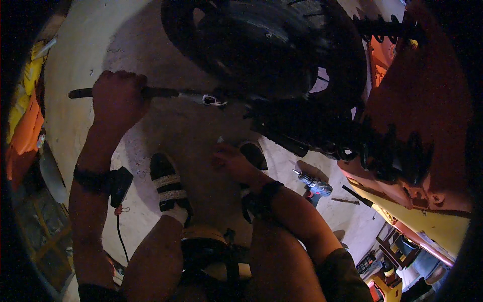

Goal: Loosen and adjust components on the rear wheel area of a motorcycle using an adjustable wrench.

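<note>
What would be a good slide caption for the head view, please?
Left hand grips a dark bar; right hand is near a shoe; a cordless drill lies on the floor.

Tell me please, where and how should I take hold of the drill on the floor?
Probably best grip the drill by its handle, coming from above and your near side with the right hand: it seems to lie on its side, handle toward you, while the narrow chuck points left and away.

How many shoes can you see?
2. The left shoe is on the person's left foot; the right shoe is on the other, partly hidden by the right forearm. Dark edges might hide more.
</note>
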`<state>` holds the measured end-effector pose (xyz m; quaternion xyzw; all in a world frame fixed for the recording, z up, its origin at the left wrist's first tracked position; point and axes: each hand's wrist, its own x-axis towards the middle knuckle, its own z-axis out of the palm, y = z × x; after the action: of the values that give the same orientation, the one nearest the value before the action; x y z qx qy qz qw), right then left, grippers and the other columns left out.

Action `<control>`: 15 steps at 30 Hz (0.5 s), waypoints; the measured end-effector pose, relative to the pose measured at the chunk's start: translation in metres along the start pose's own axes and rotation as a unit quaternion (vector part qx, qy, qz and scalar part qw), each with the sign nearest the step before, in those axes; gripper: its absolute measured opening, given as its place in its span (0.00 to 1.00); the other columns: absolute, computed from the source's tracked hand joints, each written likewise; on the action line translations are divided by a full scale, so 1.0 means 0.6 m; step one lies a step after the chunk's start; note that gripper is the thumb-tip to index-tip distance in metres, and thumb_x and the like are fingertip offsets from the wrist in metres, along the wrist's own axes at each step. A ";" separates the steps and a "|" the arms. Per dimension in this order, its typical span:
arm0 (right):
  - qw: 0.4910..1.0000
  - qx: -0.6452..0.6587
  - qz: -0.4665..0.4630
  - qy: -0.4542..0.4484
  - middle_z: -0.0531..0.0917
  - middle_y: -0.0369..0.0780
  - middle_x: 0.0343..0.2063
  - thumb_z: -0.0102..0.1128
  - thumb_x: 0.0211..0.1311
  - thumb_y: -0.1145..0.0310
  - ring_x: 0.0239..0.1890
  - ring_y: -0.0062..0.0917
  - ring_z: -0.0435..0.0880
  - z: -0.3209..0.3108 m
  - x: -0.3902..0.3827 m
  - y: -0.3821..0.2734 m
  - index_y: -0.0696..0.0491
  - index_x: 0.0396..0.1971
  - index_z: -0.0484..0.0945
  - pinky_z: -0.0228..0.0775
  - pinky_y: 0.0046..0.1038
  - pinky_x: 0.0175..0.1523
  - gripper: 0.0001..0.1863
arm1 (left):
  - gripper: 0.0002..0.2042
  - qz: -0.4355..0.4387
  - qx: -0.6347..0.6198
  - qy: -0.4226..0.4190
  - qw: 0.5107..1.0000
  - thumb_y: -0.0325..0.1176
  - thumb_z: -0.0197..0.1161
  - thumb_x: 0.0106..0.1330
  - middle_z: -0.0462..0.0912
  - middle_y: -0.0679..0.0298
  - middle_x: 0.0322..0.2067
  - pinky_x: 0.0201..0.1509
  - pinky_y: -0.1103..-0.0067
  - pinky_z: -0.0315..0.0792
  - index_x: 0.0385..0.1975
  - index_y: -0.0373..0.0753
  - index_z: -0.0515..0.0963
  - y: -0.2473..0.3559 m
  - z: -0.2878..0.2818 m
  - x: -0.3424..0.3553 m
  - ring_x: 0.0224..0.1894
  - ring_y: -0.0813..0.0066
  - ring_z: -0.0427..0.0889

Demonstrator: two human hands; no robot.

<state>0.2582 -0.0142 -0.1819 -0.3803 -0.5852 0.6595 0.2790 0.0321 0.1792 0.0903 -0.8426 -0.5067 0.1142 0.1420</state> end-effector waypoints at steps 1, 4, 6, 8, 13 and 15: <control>0.999 0.030 0.025 0.010 0.72 0.43 0.53 0.53 0.65 0.75 0.50 0.30 0.81 0.005 0.004 0.010 0.57 0.56 0.69 0.77 0.33 0.53 0.19 | 0.06 0.012 0.008 0.015 1.000 0.36 0.62 0.50 0.80 0.59 0.20 0.35 0.67 0.72 0.20 0.42 0.78 0.000 -0.008 0.001 0.27 0.61 0.81; 1.000 -0.008 -0.006 0.015 0.74 0.43 0.52 0.52 0.67 0.73 0.49 0.30 0.81 0.011 0.002 0.025 0.57 0.56 0.68 0.76 0.33 0.52 0.19 | 0.04 0.042 0.042 0.033 0.998 0.35 0.63 0.49 0.80 0.61 0.21 0.37 0.68 0.72 0.20 0.43 0.78 -0.003 -0.040 0.005 0.30 0.63 0.81; 0.998 -0.053 -0.027 0.009 0.75 0.43 0.51 0.52 0.67 0.72 0.49 0.30 0.81 0.012 0.003 0.032 0.57 0.56 0.69 0.75 0.34 0.52 0.18 | 0.04 0.061 0.052 0.058 0.995 0.34 0.63 0.48 0.80 0.62 0.22 0.38 0.69 0.72 0.20 0.44 0.78 -0.002 -0.061 0.011 0.31 0.64 0.82; 0.995 -0.095 -0.020 0.004 0.75 0.43 0.51 0.53 0.65 0.73 0.50 0.31 0.80 0.003 -0.001 0.049 0.57 0.55 0.70 0.75 0.34 0.54 0.18 | 0.03 0.081 0.043 0.109 0.990 0.33 0.63 0.46 0.80 0.63 0.22 0.38 0.69 0.72 0.20 0.45 0.77 0.003 -0.075 0.019 0.31 0.65 0.82; 0.956 -0.280 -0.084 0.016 0.75 0.43 0.52 0.56 0.58 0.73 0.55 0.34 0.76 0.022 0.007 0.010 0.56 0.52 0.72 0.73 0.35 0.57 0.20 | 0.03 0.133 0.038 0.146 0.980 0.32 0.62 0.49 0.78 0.64 0.23 0.44 0.68 0.72 0.22 0.44 0.78 0.004 -0.091 0.013 0.33 0.65 0.80; 0.942 -0.321 -0.098 0.023 0.74 0.44 0.53 0.58 0.56 0.73 0.56 0.36 0.75 0.015 0.005 -0.001 0.55 0.52 0.73 0.73 0.35 0.58 0.21 | 0.03 0.140 0.058 0.131 0.980 0.32 0.61 0.48 0.79 0.64 0.24 0.46 0.68 0.72 0.23 0.44 0.79 0.011 -0.102 0.014 0.33 0.66 0.80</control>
<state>0.2489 -0.0170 -0.1818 -0.4057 -0.7937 0.3968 0.2190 0.0620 0.1762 0.1448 -0.9032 -0.3532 0.0506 0.2384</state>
